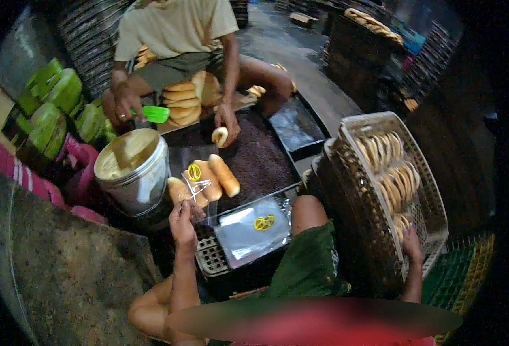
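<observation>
My left hand (pixel 183 222) is at the near end of a clear bag of bread rolls (pixel 204 185), its fingers pinched on the plastic. A yellow printed mark and white lines show on that bag. Beside it lies a golden roll (pixel 224 176). On the right, my right hand (pixel 413 248) is inside the pale plastic crate (pixel 439 202), gripping a pack of rolls (pixel 401 222) at the near end; its fingertips are partly hidden. More packed rolls (pixel 398 184) stand in rows in the crate. A stack of clear bags (pixel 249 236) with yellow print lies before my knees.
Across from me a person holds a green spatula (pixel 155 114) and a cut roll (pixel 220 136). Rolls (pixel 181 104) are stacked on a board. A bucket (pixel 142 179) with pale spread stands at left, near green bundles (pixel 47 130). Dark crumbly filling (pixel 257 155) fills the middle tray.
</observation>
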Demonstrator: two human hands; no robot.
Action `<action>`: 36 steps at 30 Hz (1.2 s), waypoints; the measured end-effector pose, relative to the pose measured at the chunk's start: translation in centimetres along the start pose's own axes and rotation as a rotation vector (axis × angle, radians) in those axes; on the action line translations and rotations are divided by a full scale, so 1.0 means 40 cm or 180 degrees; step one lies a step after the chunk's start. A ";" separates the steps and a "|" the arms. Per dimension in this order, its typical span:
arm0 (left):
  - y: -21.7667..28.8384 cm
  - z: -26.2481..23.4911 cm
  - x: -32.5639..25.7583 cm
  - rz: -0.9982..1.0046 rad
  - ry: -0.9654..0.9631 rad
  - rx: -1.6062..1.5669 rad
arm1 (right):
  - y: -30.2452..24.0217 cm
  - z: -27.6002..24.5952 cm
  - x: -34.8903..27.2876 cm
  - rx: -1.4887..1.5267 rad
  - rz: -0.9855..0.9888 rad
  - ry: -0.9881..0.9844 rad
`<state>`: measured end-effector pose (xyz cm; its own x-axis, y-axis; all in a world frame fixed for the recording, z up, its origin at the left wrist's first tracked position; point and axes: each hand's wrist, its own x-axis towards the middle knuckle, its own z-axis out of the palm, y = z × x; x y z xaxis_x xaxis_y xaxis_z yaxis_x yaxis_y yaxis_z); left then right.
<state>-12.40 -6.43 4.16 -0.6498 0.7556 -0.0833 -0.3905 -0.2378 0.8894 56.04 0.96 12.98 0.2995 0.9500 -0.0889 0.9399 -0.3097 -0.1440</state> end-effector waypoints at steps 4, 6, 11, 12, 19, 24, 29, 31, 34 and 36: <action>0.078 0.009 -0.020 0.0051 0.0374 -0.0712 | -0.152 -0.071 -0.021 -0.0194 -0.0400 0.0791; 0.104 0.005 -0.032 -0.0110 0.0554 -0.1388 | -0.301 -0.076 -0.051 -0.0623 -0.0989 0.2587; 0.152 -0.018 -0.040 0.0293 0.0097 -0.0880 | -0.747 0.140 -0.142 0.2059 -0.2892 0.0094; 0.159 -0.023 -0.039 0.0387 0.0180 -0.0462 | -0.831 0.193 -0.156 0.1995 -0.2982 -0.0181; 0.181 -0.040 -0.034 0.0420 0.0657 -0.0555 | -1.333 0.423 -0.217 0.1130 -0.2964 0.0090; 0.177 -0.025 -0.025 0.0344 0.0677 -0.0456 | -1.487 0.475 -0.117 0.0704 -0.2576 0.1108; 0.139 -0.032 -0.022 -0.0042 0.0513 -0.0707 | -1.569 0.477 0.015 0.0188 -0.2184 0.0003; 0.113 -0.040 -0.015 -0.0032 0.0372 -0.1103 | -1.538 0.437 0.052 0.0200 -0.2108 -0.0099; 0.052 -0.033 0.021 -0.0447 0.0696 -0.1188 | -1.365 0.362 0.070 0.2027 -0.2490 -0.0030; 0.004 -0.003 0.061 -0.0694 0.1260 -0.1186 | -1.273 0.341 0.034 0.3427 -0.2353 -0.0474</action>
<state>-14.13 -4.68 4.04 -0.6948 0.5427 -0.4719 -0.6990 -0.3553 0.6207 6.33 17.46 6.75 -0.3120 0.9160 0.2521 0.2514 0.3355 -0.9079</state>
